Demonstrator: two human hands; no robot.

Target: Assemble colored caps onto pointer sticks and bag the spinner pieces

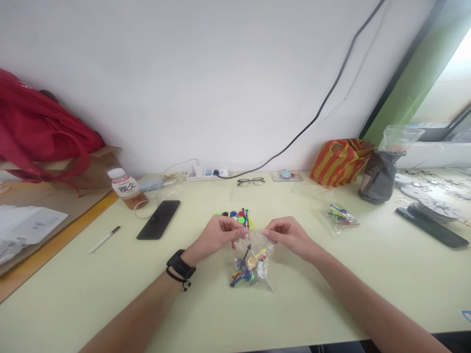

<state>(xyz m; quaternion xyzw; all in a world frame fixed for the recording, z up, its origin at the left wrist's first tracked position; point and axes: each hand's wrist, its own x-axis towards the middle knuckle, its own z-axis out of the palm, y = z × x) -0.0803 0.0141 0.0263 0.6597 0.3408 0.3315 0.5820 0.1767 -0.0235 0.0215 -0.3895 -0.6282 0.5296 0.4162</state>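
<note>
A small clear plastic bag [253,267] of colourful plastic parts hangs just above the pale green table [91,304], held at its top edge by both hands. My left hand [217,235], with a black watch on the wrist, pinches the bag's left corner. My right hand [289,234] pinches the right corner. Just behind the hands lies a loose cluster of coloured parts [237,215] on the table: blue, red, green and black pieces.
A second bag of parts [340,215] lies to the right. A black phone [159,219], white pen [104,239] and drink bottle [127,189] are on the left. Glasses [250,182], a power strip [206,173], a striped bag [340,162] and a grey pouch [380,179] stand at the back.
</note>
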